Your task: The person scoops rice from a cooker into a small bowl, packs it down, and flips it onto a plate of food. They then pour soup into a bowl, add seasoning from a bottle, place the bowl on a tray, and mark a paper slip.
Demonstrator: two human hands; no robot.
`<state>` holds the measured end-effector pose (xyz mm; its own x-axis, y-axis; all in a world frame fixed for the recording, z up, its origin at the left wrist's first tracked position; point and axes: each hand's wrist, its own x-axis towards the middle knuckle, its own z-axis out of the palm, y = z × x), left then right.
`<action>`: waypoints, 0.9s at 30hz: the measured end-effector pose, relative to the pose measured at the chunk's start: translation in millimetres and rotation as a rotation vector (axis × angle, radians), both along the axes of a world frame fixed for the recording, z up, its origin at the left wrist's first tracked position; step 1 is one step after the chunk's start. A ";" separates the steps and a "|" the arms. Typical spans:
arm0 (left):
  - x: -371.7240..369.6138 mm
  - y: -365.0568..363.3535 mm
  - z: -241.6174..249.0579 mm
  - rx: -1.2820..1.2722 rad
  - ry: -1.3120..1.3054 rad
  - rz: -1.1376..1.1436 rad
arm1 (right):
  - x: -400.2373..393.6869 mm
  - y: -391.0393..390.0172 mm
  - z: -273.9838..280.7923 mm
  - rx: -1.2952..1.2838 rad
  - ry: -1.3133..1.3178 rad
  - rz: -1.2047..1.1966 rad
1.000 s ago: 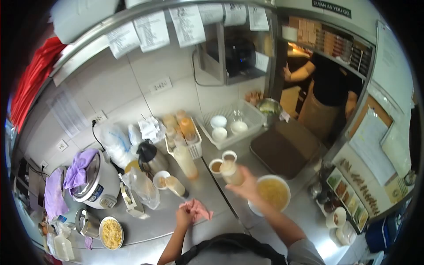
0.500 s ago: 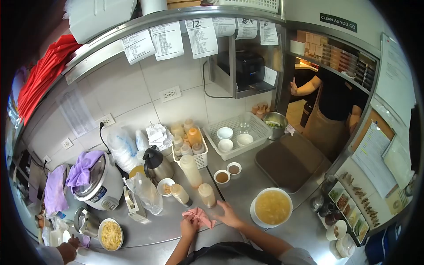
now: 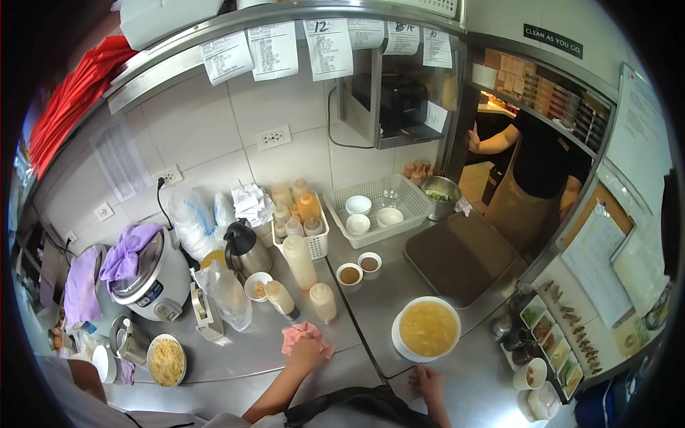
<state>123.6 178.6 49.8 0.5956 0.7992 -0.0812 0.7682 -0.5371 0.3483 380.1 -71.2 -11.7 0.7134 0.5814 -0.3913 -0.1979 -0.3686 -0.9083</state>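
Note:
My left hand (image 3: 307, 356) is closed on a bunched pink cloth (image 3: 305, 334), pressed to the steel counter. Just beyond the cloth stand two squeeze bottles, a pale one (image 3: 323, 305) and one with dark contents at its tip (image 3: 281, 299). A taller squeeze bottle (image 3: 300, 264) is behind them. My right hand (image 3: 427, 382) rests at the counter's near edge with its fingers curled in and nothing visible in them. Close above it sits a white bowl of yellowish soup (image 3: 429, 328), apart from the hand.
On the left are a bowl of yellow rice (image 3: 168, 361), a rice cooker (image 3: 157, 285) and a co-worker's arm (image 3: 85, 378). Two sauce cups (image 3: 349, 274), a brown tray (image 3: 460, 260) and a white basket (image 3: 382, 207) lie farther back. A condiment tray (image 3: 553, 328) is at right.
My right hand has drawn back from beside the squeeze bottle to below the soup bowl, its fingers now curled. My left hand stays on the cloth. The co-worker's hand at left has withdrawn.

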 end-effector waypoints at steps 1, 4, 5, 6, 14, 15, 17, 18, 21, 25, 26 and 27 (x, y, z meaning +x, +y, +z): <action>9.4 -2.9 -0.2 -0.031 0.066 -0.054 | -1.8 1.5 1.7 -0.002 -0.006 -0.021; 42.1 -19.3 -1.1 -0.082 0.197 -0.195 | -6.6 4.6 7.4 0.015 -0.046 -0.032; 51.8 -27.6 -0.2 -0.071 0.197 -0.227 | -5.8 4.9 9.0 0.025 -0.063 -0.025; 60.3 -34.7 1.2 -0.058 0.198 -0.259 | -3.5 3.8 1.9 0.006 -0.116 0.005; 74.4 -61.1 20.6 -0.249 0.001 -0.440 | 57.6 -66.7 16.5 -0.362 -0.241 0.211; 72.0 -59.6 22.2 -0.249 0.014 -0.435 | 72.9 -83.1 21.0 -0.337 -0.134 0.211; 67.3 -55.1 14.2 -0.243 0.006 -0.459 | 95.0 -111.6 42.4 -0.217 -0.728 0.399; 64.9 -52.5 10.4 -0.240 0.004 -0.472 | 112.7 -124.2 44.1 -0.214 -0.694 0.341; 61.3 -44.7 8.1 -0.293 -0.043 -0.565 | 107.1 -123.4 129.1 -0.446 -0.420 0.183; 69.5 -46.7 34.9 -0.363 -0.019 -0.578 | 128.8 -153.0 114.6 -0.237 -0.169 -0.027; 72.3 -48.7 35.8 -0.347 -0.019 -0.575 | 137.9 -168.1 100.1 -0.209 -0.168 0.034; 74.4 -49.8 35.9 -0.333 -0.019 -0.571 | 138.6 -170.3 99.7 -0.182 -0.167 0.095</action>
